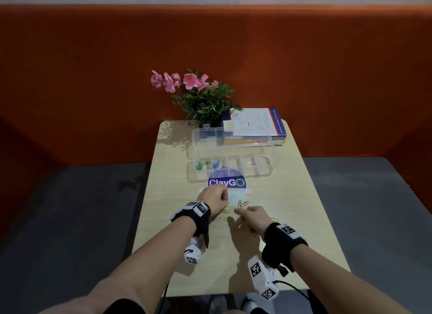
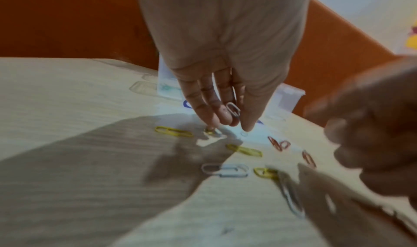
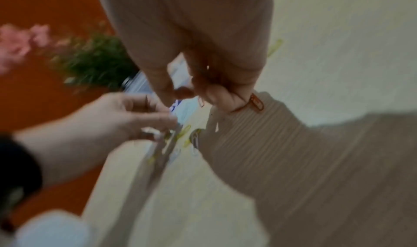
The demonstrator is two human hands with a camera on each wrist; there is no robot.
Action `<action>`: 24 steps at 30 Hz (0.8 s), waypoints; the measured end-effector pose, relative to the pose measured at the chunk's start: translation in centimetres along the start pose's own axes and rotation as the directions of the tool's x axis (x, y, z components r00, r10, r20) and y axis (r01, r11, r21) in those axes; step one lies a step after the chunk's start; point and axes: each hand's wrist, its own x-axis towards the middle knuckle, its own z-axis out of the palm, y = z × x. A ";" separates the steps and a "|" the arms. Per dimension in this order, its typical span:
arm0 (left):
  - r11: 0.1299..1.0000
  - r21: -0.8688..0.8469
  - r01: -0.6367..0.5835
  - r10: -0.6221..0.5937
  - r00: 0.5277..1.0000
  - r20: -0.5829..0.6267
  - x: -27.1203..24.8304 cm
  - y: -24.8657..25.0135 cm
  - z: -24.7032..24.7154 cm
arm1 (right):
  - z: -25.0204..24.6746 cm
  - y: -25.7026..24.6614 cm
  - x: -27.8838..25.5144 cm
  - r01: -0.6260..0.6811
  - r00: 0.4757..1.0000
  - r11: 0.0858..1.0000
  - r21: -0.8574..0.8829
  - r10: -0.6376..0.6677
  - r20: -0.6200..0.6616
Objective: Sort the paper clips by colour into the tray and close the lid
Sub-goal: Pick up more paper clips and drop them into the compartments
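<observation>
Right hand [image 3: 203, 83] blurred, its grasp on red clip [image 3: 257, 103] unclear.

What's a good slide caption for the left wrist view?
Left hand pinches a white paper clip above yellow clips scattered on the table.

Behind the tray [image 1: 264, 171], toward the wall: its raised lid [image 1: 233, 138], then a book [image 1: 254, 124] lying flat, with a potted plant [image 1: 203, 98] to the book's left. Inside the tray's leftmost compartments: two small clusters of paper clips [image 1: 202, 165]. In front of the tray, on the table [image 1: 304, 232]: a round sticker [image 1: 227, 180] partly under the tray's near edge, then loose clips [image 2: 244, 150] scattered nearer still, left hand [image 1: 214, 200] and right hand [image 1: 253, 216] just above them, side by side.
</observation>
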 end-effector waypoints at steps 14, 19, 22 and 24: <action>0.995 0.011 0.103 -0.103 0.977 0.185 -2.9 -2.2 -0.8 | 2.2 -0.2 0.6 0.110 0.993 0.740 -0.664 -0.103 0.051; 0.986 0.123 0.116 -0.131 0.984 0.124 -3.0 -1.8 0.1 | 0.9 -0.4 0.2 0.142 0.985 0.753 -0.642 -0.040 0.170; 0.983 0.138 0.123 -0.140 0.983 0.118 -2.8 -1.7 0.1 | -0.2 -0.8 0.5 0.060 0.991 0.964 -0.259 -0.025 0.135; 0.984 0.129 0.119 -0.135 0.983 0.123 -2.7 -1.7 0.2 | -1.1 -1.2 0.5 -0.017 0.995 0.991 0.134 0.003 0.101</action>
